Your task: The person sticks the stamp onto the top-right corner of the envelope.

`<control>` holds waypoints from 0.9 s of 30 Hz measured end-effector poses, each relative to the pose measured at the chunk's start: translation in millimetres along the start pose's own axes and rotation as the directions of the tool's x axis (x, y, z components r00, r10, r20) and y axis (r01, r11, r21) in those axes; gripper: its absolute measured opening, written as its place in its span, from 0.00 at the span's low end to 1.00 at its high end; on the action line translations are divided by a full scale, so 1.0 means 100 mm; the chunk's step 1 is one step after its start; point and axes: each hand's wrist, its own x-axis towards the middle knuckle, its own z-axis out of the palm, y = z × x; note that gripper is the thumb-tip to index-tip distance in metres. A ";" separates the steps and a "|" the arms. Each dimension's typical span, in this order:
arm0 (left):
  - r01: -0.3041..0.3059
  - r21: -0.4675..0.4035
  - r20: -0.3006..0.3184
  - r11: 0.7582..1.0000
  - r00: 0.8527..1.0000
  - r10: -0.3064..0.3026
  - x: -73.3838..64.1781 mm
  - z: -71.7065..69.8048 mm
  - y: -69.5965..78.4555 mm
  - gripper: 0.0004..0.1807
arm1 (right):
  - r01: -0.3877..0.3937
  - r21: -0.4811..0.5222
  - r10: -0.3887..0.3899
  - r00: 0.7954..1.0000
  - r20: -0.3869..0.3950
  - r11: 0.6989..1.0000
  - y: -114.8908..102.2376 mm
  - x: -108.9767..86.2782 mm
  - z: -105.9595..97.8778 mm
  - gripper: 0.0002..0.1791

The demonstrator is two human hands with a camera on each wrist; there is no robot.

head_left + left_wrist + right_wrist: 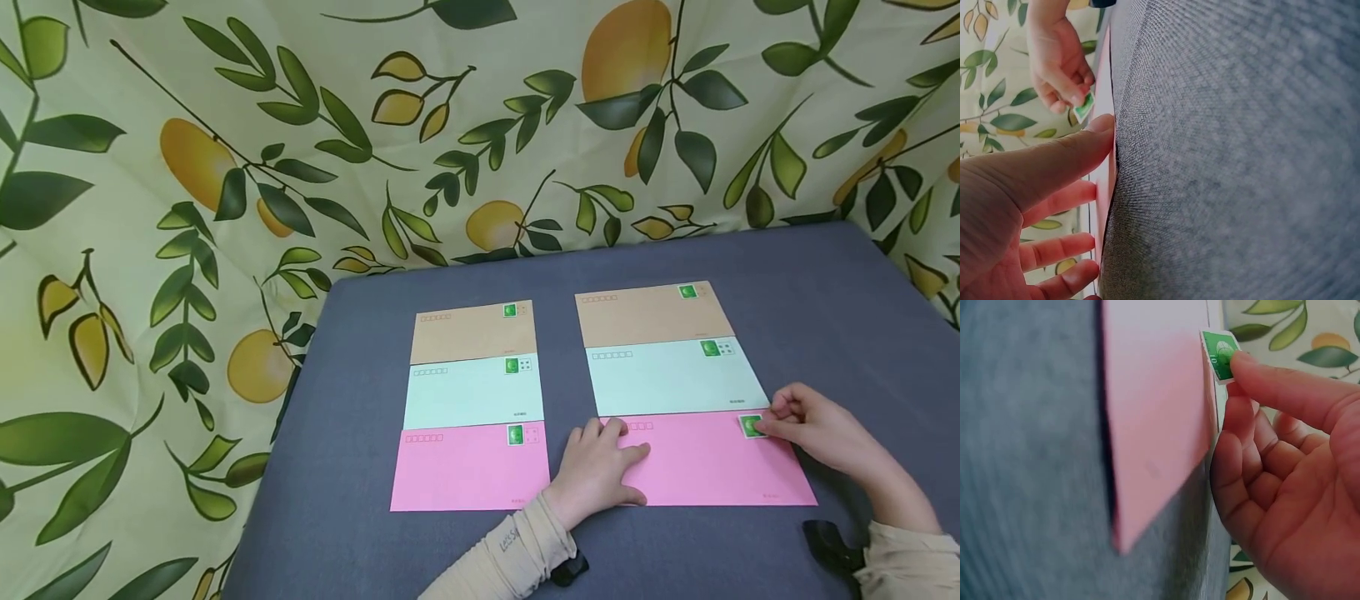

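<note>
A green stamp (pixel 749 426) with a white border is pinched between the thumb and index finger of my right hand (pixel 827 432), at the upper right corner of the right-hand pink envelope (pixel 705 471). In the right wrist view the stamp (pixel 1219 355) stands tilted at the fingertips, and the other fingers curl in below. My left hand (pixel 597 467) rests with spread fingers on the left end of that same envelope. In the left wrist view its thumb (pixel 1054 156) lies at the envelope's near edge.
Above that envelope lie a mint envelope (pixel 667 382) and a brown envelope (pixel 645 317), both with green stamps. To the left, another column holds a brown (pixel 472 336), a mint (pixel 465 396) and a pink envelope (pixel 465 475), each stamped. A leaf-patterned cloth (pixel 420 183) hangs behind the dark table (pixel 337 467).
</note>
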 end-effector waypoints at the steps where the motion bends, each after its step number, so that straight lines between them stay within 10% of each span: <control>1: 0.000 0.000 0.000 1.000 1.000 0.000 0.00 0.00 0.00 0.33 | 0.004 -0.011 -0.004 1.000 -0.002 1.000 -0.01 0.01 0.01 0.21; 27: -0.003 0.003 -0.008 1.000 1.000 0.003 0.01 0.01 -0.02 0.34 | -0.025 -0.035 0.024 0.999 -0.037 0.999 -0.08 0.07 0.07 0.20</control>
